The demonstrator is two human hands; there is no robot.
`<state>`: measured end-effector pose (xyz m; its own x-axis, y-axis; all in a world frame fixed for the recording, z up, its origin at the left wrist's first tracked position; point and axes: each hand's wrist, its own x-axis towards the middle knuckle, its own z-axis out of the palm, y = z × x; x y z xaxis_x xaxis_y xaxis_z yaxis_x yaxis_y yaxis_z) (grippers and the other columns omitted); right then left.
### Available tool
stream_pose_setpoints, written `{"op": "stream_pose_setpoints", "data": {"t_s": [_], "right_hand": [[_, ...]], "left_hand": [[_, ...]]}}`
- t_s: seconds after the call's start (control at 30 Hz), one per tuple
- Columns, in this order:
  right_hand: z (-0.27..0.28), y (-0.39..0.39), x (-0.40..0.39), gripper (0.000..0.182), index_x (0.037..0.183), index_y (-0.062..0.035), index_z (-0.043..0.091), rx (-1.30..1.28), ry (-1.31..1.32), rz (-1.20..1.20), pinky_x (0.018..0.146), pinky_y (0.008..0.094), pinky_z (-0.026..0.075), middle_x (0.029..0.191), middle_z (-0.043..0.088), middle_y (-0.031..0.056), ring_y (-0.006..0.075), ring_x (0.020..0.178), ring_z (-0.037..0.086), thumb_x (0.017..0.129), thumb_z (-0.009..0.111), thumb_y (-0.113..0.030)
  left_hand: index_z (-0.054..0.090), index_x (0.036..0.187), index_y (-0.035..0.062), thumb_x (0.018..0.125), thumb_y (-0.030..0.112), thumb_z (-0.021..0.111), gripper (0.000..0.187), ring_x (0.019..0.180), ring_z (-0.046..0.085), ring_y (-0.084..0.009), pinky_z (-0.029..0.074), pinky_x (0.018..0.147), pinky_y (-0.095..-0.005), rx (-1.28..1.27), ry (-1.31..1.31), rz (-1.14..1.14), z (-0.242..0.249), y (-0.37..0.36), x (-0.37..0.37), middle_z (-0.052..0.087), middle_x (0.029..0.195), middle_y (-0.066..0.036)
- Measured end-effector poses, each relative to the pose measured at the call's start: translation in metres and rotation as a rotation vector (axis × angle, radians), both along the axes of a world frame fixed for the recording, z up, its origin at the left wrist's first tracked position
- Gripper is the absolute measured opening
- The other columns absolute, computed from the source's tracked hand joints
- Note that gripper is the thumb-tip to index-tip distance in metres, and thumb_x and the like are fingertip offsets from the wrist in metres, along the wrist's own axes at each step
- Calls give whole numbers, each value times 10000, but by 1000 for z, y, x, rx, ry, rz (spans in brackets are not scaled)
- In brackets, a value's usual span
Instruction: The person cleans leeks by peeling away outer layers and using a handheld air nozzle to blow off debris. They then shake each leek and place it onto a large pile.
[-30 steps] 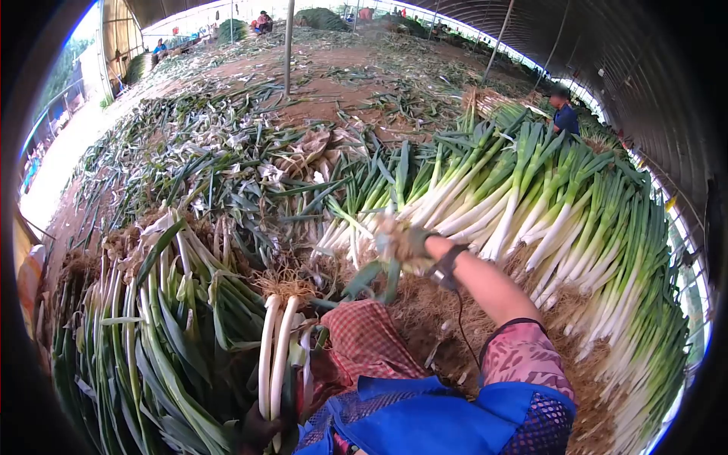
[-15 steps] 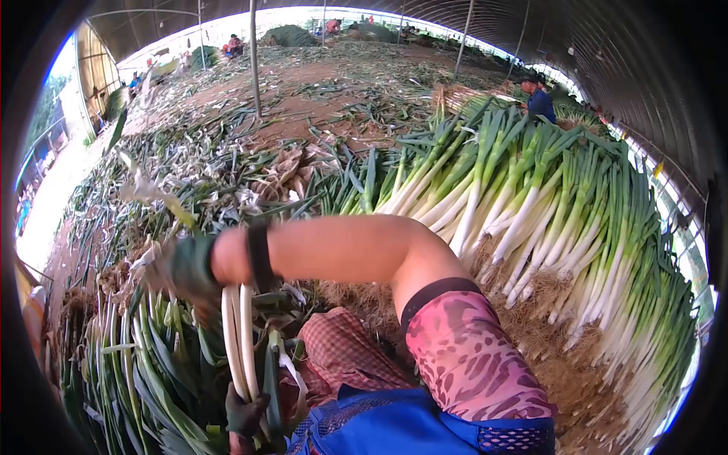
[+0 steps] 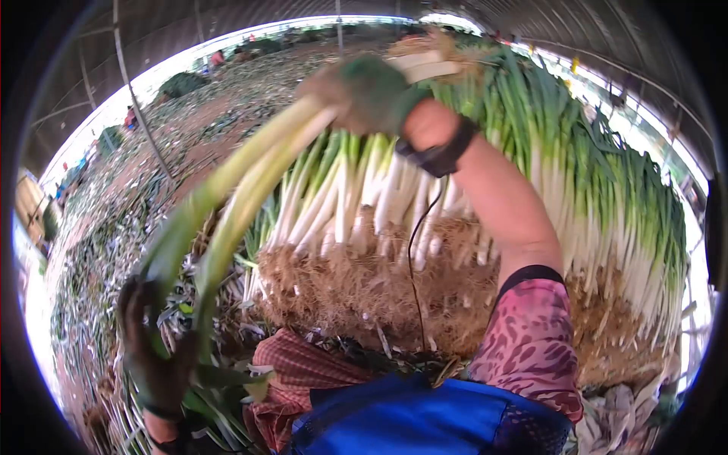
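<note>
My right hand (image 3: pixel 368 95), in a green glove, is raised in front of the pile and closed around a few long green onions (image 3: pixel 265 171). Their pale ends and blurred roots stick out past the fist to the right, while the leaves bend down to the left. Low on the left, my gloved left hand (image 3: pixel 158 353) has its fingers curled loosely about the leafy ends, with thumb and fingers somewhat apart. Behind the right forearm stands a long pile of green onions (image 3: pixel 546 178), white stalks up front, brown roots (image 3: pixel 379 284) towards me.
Loose leaves and trimmings (image 3: pixel 98 280) cover the ground at left. A thin dark cord (image 3: pixel 413 258) hangs across the roots. A metal pole (image 3: pixel 136 95) rises at the upper left under the arched roof. A few people are tiny in the far background. Checked cloth (image 3: pixel 303 364) covers my leg.
My right hand has swung from the lower left up to the upper middle, now carrying the green onions. My left hand has risen with their leaves. The view has turned right towards the pile.
</note>
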<state>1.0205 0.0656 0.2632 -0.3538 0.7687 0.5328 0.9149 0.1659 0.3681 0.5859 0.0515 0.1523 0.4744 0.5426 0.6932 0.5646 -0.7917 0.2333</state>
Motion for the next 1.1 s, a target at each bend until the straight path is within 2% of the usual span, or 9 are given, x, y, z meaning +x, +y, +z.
{"op": "stream_pose_setpoints", "data": {"t_s": [0.23, 0.53, 0.67, 0.73, 0.83, 0.9, 0.97, 1.03, 1.1], "right_hand": [[0, -259, 238, 537, 1370, -218, 530, 481, 619, -878, 860, 395, 520, 1093, 704, 129, 286, 959, 689, 850, 637, -300], [-237, -389, 426, 732, 1547, -171, 284, 403, 1078, -1731, 1095, 434, 401, 1428, 519, 218, 367, 1327, 505, 860, 536, -152], [-250, -409, 455, 677, 1489, -90, 325, 357, 1035, -1774, 1080, 448, 409, 1390, 520, 283, 439, 1290, 507, 853, 531, -198], [-293, -448, 512, 558, 1360, -33, 515, 413, 695, -1644, 1016, 468, 458, 1316, 577, 284, 442, 1206, 568, 858, 547, -275], [-285, -476, 563, 505, 1308, 4, 568, 99, 763, -1547, 922, 446, 501, 1279, 597, 299, 408, 1169, 599, 955, 560, -357], [-234, -427, 497, 461, 1315, -58, 586, -220, 202, -1796, 940, 432, 504, 1309, 599, 240, 360, 1192, 599, 952, 560, -342], [-166, -344, 386, 428, 1323, -121, 604, -185, -64, -1760, 958, 417, 507, 1340, 601, 181, 312, 1215, 600, 950, 559, -327], [-135, -271, 381, 428, 1329, -106, 600, 51, 224, -1329, 981, 414, 493, 1353, 590, 185, 321, 1227, 585, 957, 553, -314], [-125, -197, 420, 463, 1333, -12, 573, 213, 682, -696, 1009, 421, 461, 1348, 566, 253, 387, 1228, 556, 975, 541, -303]], "left_hand": [[431, 1446, 14, 852, 67, 654, 637, 1418, 372, -308, 238, 1182, -444, 25, 11, 136, -2, 64, -55, 457, 1482, -166], [486, 1382, -19, 887, 166, 705, 572, 1279, 518, -315, 384, 1084, -409, -261, 178, 501, -150, 162, -204, 569, 1345, -179], [515, 1367, 9, 839, 312, 758, 656, 1260, 535, -325, 418, 1051, -413, -471, 146, 689, -209, 150, -303, 584, 1321, -189], [520, 1364, 12, 828, 336, 765, 672, 1259, 536, -327, 421, 1048, -416, -596, 141, 824, -220, 109, -335, 583, 1322, -193], [526, 1359, 17, 812, 372, 775, 698, 1258, 536, -331, 425, 1045, -419, -848, 80, 994, -226, 42, -350, 582, 1322, -198], [530, 1356, 21, 801, 395, 781, 715, 1257, 537, -333, 427, 1042, -422, -1102, -70, 1113, -253, 16, -389, 581, 1323, -201], [535, 1353, 24, 790, 419, 788, 733, 1257, 538, -335, 430, 1040, -424, -1287, -178, 1190, -249, 6, -373, 580, 1323, -205], [561, 1326, 41, 704, 555, 791, 838, 1295, 496, -385, 430, 1042, -467, -949, 379, 1196, -225, -2, -342, 490, 1432, -243], [479, 1387, 33, 707, 565, 781, 914, 1341, 442, -415, 412, 1076, -463, -838, 424, 1270, -234, 4, -344, 457, 1440, -286]]}}
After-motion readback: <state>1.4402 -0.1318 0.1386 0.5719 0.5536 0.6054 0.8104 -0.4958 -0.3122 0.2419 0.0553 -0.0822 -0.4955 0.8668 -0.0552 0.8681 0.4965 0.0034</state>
